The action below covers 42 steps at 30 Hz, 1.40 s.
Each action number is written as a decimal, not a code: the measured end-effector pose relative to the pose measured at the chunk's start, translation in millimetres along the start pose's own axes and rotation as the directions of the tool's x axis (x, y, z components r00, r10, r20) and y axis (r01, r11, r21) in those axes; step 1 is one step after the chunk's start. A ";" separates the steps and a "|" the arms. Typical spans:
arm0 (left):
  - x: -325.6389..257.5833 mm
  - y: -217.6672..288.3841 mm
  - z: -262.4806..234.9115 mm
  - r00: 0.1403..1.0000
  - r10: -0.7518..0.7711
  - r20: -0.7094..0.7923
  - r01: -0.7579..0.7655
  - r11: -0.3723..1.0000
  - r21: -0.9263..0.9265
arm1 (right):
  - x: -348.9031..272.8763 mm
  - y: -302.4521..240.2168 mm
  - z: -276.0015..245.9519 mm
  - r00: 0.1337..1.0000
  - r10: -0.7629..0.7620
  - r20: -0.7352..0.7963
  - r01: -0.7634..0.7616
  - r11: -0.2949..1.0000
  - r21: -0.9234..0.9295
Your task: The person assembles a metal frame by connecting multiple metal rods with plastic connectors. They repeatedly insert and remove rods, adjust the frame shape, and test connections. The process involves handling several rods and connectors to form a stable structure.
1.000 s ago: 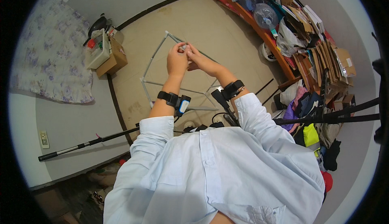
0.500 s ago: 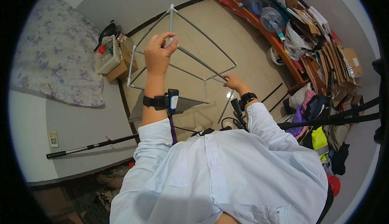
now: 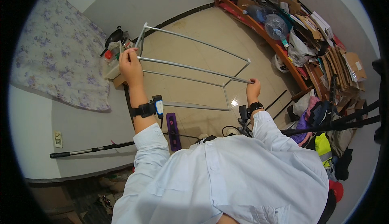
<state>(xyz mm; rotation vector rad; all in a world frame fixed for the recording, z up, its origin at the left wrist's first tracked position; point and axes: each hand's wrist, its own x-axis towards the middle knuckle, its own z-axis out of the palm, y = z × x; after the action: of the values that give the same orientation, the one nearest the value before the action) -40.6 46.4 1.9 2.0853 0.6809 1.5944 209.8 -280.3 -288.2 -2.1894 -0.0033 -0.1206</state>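
A frame of thin grey metal tubes [image 3: 194, 68] with white corner joints spans the space between my hands, tilted above the floor. My left hand [image 3: 131, 68] is closed around its left end, at a corner near the wall. At the opposite end, my right hand [image 3: 253, 90] grips the frame by the near right corner, fingers wrapped over the tube. One white joint [image 3: 146, 26] stands up at the far left, another [image 3: 248, 60] at the far right. My left hand and forearm hide part of the frame's left side.
A purple flat mop head [image 3: 173, 131] lies on the tiled floor near my feet. Left are a flowered cloth [image 3: 56, 53], a white bin [image 3: 110, 68] and a telescopic pole [image 3: 93, 149]. On the right, an orange wooden bed frame [image 3: 259, 29] holds cardboard [image 3: 334, 68], a clear bottle [image 3: 276, 26] and clothes.
The frame has turned and come down, its long tubes now running left to right. My left hand moved left and nearer, my right hand rightward. The purple mop head has come into plain view.
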 end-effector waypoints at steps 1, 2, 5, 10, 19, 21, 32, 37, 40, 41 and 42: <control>-0.4 -7.7 -0.3 0.999 -0.034 0.007 0.034 0.997 0.065 | -0.6 -6.4 -3.4 0.998 -0.012 -0.063 0.015 0.999 0.051; -1.6 -15.5 -1.7 0.997 -0.080 0.003 0.079 0.990 0.116 | -0.5 -12.3 -7.5 0.996 -0.012 -0.088 0.017 0.998 0.056; -7.4 -39.4 -4.6 0.987 -0.159 -0.023 0.161 0.972 0.169 | 5.7 -22.1 -18.3 0.990 -0.043 -0.134 0.052 0.996 0.067; -18.6 -69.8 -8.7 0.966 -0.249 -0.077 0.257 0.959 0.122 | 27.8 -19.3 -17.9 1.000 0.009 0.030 -0.015 0.974 0.225; -19.3 -82.9 -12.2 0.935 -0.329 -0.132 0.336 0.941 0.040 | 51.6 -27.8 -25.5 0.970 -0.109 0.219 -0.031 0.832 0.553; -16.9 -81.9 -13.6 0.941 -0.307 -0.142 0.318 0.946 0.062 | 56.0 -29.6 -24.0 0.966 -0.130 0.222 0.003 0.869 0.494; 8.0 -66.1 -22.0 0.941 -0.271 -0.203 0.254 0.961 -0.106 | 63.5 -60.4 -37.4 0.939 -0.267 0.219 0.264 0.964 0.042; 14.1 -63.7 -23.4 0.935 -0.288 -0.208 0.249 0.949 -0.194 | 70.9 -66.2 -35.4 0.901 -0.196 0.388 0.250 0.964 -0.093; 15.5 -62.0 -24.6 0.938 -0.288 -0.192 0.243 0.943 -0.228 | 73.5 -61.8 -31.0 0.870 -0.219 0.442 0.262 0.964 -0.037; 15.9 -60.8 -24.5 0.940 -0.286 -0.189 0.240 0.943 -0.233 | 72.6 -61.7 -29.9 0.870 -0.222 0.440 0.251 0.968 -0.008; 16.3 -59.0 -23.8 0.941 -0.278 -0.191 0.237 0.948 -0.213 | 70.4 -62.8 -29.2 0.870 -0.226 0.438 0.240 0.970 0.023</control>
<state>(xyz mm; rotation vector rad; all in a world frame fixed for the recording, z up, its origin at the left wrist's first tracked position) -67.4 103.9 -15.3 1.6267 0.8088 1.6785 274.4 -270.4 -214.2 -2.1969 -0.5262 0.2435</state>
